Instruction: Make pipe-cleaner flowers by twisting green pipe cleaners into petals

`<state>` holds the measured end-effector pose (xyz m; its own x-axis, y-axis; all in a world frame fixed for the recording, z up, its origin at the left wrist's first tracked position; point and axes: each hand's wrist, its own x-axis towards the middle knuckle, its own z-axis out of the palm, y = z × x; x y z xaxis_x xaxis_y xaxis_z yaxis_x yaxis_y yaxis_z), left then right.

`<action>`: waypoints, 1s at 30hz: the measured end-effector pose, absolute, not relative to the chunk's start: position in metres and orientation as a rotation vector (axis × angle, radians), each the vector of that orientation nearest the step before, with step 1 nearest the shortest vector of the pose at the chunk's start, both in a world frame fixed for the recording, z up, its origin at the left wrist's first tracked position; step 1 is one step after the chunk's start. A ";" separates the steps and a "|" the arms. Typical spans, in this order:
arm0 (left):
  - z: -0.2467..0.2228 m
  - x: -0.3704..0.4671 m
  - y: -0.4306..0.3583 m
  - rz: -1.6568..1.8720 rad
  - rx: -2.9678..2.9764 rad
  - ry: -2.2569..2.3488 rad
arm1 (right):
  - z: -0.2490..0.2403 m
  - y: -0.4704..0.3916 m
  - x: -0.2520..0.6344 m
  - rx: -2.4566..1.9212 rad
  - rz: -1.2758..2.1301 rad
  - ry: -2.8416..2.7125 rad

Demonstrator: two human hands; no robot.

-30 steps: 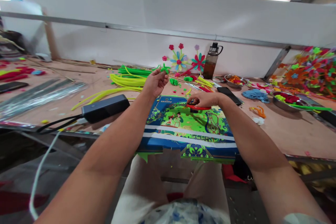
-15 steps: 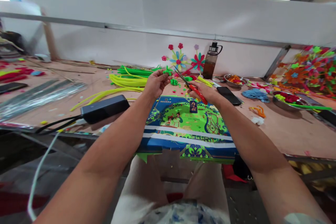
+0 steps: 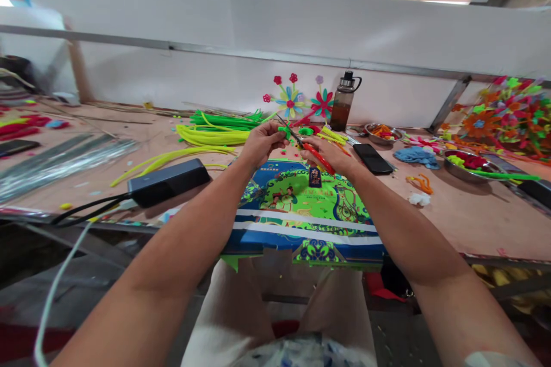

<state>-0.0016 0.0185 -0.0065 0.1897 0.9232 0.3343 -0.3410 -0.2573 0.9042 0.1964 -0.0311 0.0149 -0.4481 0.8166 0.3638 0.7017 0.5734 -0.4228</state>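
Observation:
Above the far edge of a blue and green printed box (image 3: 318, 206), my left hand (image 3: 263, 144) pinches a small green fuzzy piece (image 3: 284, 132). My right hand (image 3: 327, 152) is wrapped round red-handled scissors (image 3: 318, 159). The dark blades point up and left and lie at the green piece; whether they touch it is too small to tell. Behind the hands are green fuzzy stems (image 3: 228, 120), yellow stems (image 3: 210, 135) and fuzzy flowers (image 3: 290, 104).
A bottle (image 3: 342, 102) stands behind my right hand. To the right are a phone (image 3: 372, 159), a blue cloth (image 3: 416, 156) and metal bowls (image 3: 469, 171). A dark power bank (image 3: 170, 182) with a cable lies left of the box.
My left hand has moved slightly right with the green piece, and the scissors have shifted left, so the blades and the piece are now closer together. The view has shifted a little.

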 end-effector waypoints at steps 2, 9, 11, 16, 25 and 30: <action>-0.006 0.001 0.016 1.345 1.279 0.644 | 0.009 -0.026 0.197 -1.197 0.299 -2.240; -0.004 0.004 0.013 1.322 1.238 0.626 | 0.000 -0.019 0.196 -1.143 0.283 -2.237; -0.005 0.004 0.014 1.306 1.230 0.621 | 0.001 -0.020 0.195 -1.144 0.266 -2.233; -0.006 0.002 0.015 1.276 1.226 0.631 | 0.000 -0.022 0.194 -1.172 0.273 -2.218; -0.008 0.002 0.015 1.220 1.268 0.673 | -0.002 -0.024 0.191 -1.172 0.327 -2.214; -0.009 0.002 0.017 1.208 1.250 0.672 | 0.002 -0.027 0.189 -1.228 0.356 -2.221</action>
<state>0.0019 0.0167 -0.0090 0.2907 0.9324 0.2148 -0.3091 -0.1210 0.9433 0.1888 -0.0270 0.0025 -0.4154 0.8388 0.3519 0.6871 0.5428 -0.4830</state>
